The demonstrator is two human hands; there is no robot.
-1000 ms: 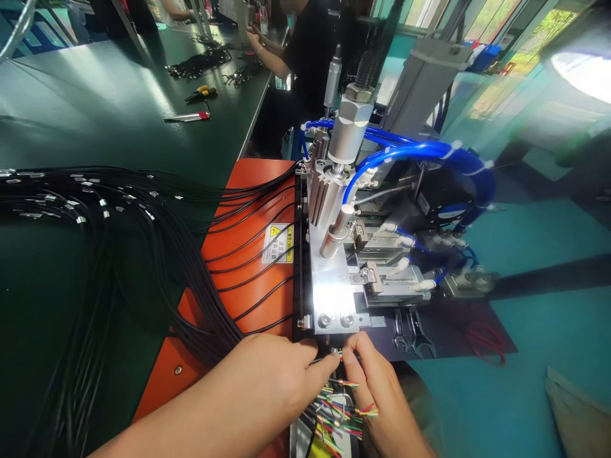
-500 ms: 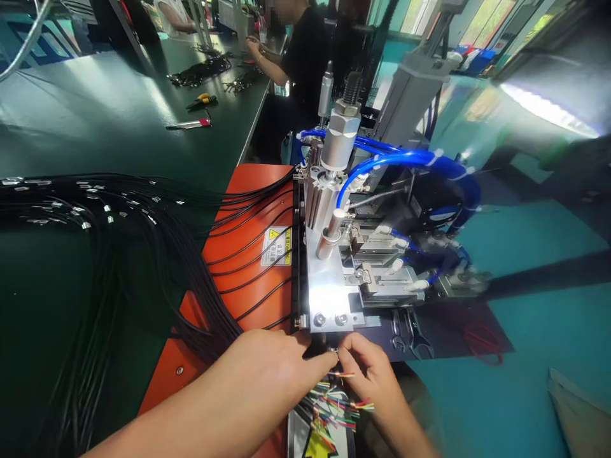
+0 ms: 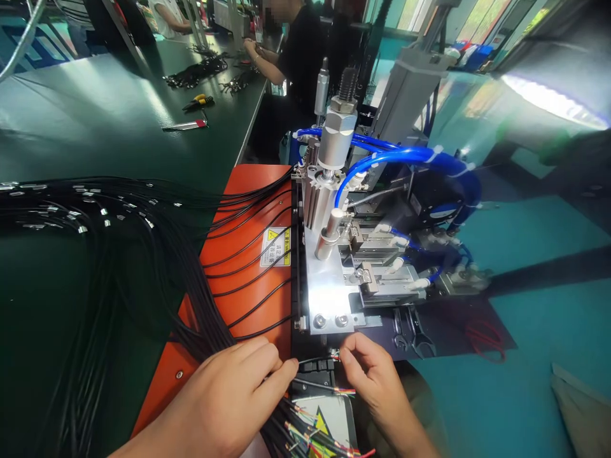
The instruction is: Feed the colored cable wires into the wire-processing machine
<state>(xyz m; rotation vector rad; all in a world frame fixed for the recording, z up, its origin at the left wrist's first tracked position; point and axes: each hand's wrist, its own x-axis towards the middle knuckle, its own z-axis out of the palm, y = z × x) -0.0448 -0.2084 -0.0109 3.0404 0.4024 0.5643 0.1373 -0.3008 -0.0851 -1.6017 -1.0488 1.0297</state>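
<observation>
My left hand (image 3: 243, 391) pinches a black cable (image 3: 312, 361) a little way back from its stripped end. At that end, my right hand (image 3: 370, 369) has thumb and forefinger closed on the small coloured wires (image 3: 335, 355). Both hands are just below the front of a metal pneumatic fixture (image 3: 329, 280). A bundle of black cables with bared multicoloured wire ends (image 3: 310, 436) hangs under my left hand, over a yellow warning label. One separate cable end (image 3: 344, 391) sticks out just above that bundle.
Several black cables run across the orange machine base (image 3: 248, 254) into the fixture. More cables (image 3: 95, 203) lie on the dark green table (image 3: 119, 140), with pliers (image 3: 198, 102) and a red-handled cutter (image 3: 186, 126). Wrenches (image 3: 415, 334) lie right of the fixture. A co-worker (image 3: 300, 51) is at the far table edge.
My left hand has moved left and down, away from my right hand, exposing the cable between them. The bundle of wire ends has shifted down. My right hand stays nearly in place.
</observation>
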